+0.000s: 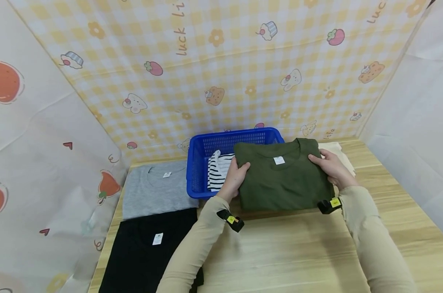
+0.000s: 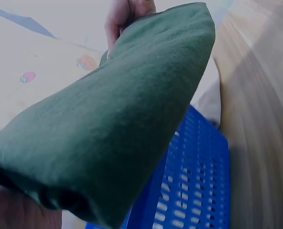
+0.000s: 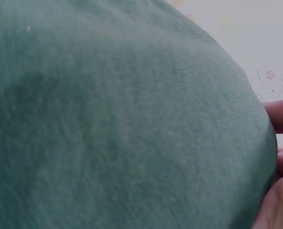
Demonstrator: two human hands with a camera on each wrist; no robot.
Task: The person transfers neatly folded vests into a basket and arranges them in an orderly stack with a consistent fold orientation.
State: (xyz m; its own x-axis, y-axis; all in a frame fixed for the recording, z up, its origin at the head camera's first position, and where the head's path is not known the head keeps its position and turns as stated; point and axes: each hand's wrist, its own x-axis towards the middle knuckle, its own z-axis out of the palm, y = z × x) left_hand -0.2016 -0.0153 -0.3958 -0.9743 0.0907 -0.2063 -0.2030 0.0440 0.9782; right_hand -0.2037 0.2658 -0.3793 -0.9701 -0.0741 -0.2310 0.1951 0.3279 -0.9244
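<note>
Shirt (image 1: 280, 185), dark green, neatly folded, white neck label (image 1: 279, 160), hands (image 1: 235, 178) (image 1: 332, 167) gripping both sides

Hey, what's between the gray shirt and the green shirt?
In the head view, the blue basket with striped cloth inside, and the left hand, gripping the edge of the green shirt.

the dark green shirt (image 1: 284, 183) hides the right part of the blue basket (image 1: 192, 167), some of the striped cloth (image 1: 216, 175) and part of the cream cloth (image 1: 340, 152). fingers of the left hand (image 1: 236, 178) and right hand (image 1: 332, 167) are hidden behind it. its collar label's (image 1: 279, 160) print is too small to read. the head view's bottom edge cuts off the black shirt (image 1: 133, 254).
</note>
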